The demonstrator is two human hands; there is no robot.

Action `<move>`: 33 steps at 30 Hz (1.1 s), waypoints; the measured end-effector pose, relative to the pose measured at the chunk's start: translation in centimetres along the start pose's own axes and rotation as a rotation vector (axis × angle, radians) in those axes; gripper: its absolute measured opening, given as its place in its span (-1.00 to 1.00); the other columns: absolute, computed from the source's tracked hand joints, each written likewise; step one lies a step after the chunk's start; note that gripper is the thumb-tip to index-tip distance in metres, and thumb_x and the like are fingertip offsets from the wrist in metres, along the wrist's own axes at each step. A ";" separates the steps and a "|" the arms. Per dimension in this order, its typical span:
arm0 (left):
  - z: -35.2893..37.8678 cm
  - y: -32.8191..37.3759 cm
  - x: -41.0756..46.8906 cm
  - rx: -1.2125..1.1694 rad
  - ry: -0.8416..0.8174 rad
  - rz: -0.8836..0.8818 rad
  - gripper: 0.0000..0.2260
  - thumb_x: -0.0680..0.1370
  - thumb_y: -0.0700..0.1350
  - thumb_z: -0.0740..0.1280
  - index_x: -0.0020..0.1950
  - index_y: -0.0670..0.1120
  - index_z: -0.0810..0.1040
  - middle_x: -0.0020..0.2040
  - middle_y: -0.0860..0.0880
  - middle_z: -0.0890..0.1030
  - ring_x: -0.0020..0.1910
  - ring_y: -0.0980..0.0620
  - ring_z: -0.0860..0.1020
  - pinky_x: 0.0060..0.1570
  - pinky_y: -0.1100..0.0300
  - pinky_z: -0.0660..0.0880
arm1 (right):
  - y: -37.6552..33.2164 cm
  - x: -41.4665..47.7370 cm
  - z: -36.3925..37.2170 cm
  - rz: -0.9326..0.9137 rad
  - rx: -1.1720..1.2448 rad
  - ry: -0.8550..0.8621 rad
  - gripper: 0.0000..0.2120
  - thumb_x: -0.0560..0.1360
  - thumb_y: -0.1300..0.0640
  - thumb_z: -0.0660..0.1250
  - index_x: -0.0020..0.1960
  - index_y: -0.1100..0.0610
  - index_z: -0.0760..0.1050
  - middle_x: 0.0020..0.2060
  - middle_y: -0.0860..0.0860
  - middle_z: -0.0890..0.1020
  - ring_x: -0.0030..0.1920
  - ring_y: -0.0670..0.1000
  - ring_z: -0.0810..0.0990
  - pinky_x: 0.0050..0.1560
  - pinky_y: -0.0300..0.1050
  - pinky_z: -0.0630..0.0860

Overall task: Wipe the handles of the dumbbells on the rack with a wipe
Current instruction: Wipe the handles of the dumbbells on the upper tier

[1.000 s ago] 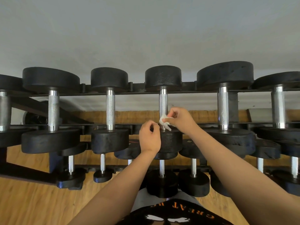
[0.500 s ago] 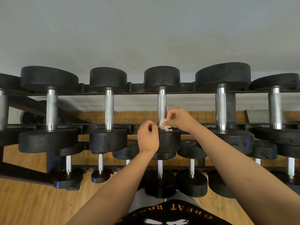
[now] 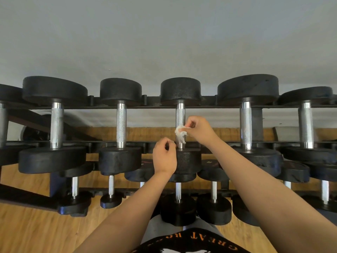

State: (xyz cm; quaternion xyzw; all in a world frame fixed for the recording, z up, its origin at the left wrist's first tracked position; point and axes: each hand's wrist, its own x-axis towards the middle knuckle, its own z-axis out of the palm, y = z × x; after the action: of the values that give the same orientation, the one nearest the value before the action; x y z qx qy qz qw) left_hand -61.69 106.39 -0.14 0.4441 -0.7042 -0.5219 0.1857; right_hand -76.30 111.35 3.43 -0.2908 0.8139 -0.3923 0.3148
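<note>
The right hand pinches a crumpled white wipe between thumb and fingertips and presses it to the chrome handle of the centre dumbbell on the rack's top tier. The handle's long axis runs straight away from the person, and the wipe sits on its nearer part. The bare knurled stretch lies beyond the wipe, toward the far head, so the right hand is the one placed to cover it.

The left hand is clenched on nothing visible, just left of the handle's near end. Whether it touches the near head cannot be told. The handle's underside is hidden.
</note>
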 end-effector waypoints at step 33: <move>0.0 0.3 -0.2 -0.031 -0.005 -0.047 -0.78 0.59 -0.21 0.23 -0.25 -0.03 0.48 -0.22 0.01 0.56 -0.15 0.04 0.53 -0.11 0.25 0.41 | -3.4 2.9 1.1 0.371 0.644 0.370 -0.76 0.47 0.16 0.46 -0.25 0.12 0.41 -0.25 -0.01 0.53 -0.21 -0.08 0.50 -0.16 -0.26 0.38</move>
State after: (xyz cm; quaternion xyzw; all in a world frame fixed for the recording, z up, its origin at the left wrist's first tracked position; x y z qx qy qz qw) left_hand -61.73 106.53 0.19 0.4561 -0.6859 -0.5382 0.1786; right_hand -76.56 106.97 4.85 0.0493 0.7310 -0.6093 0.3034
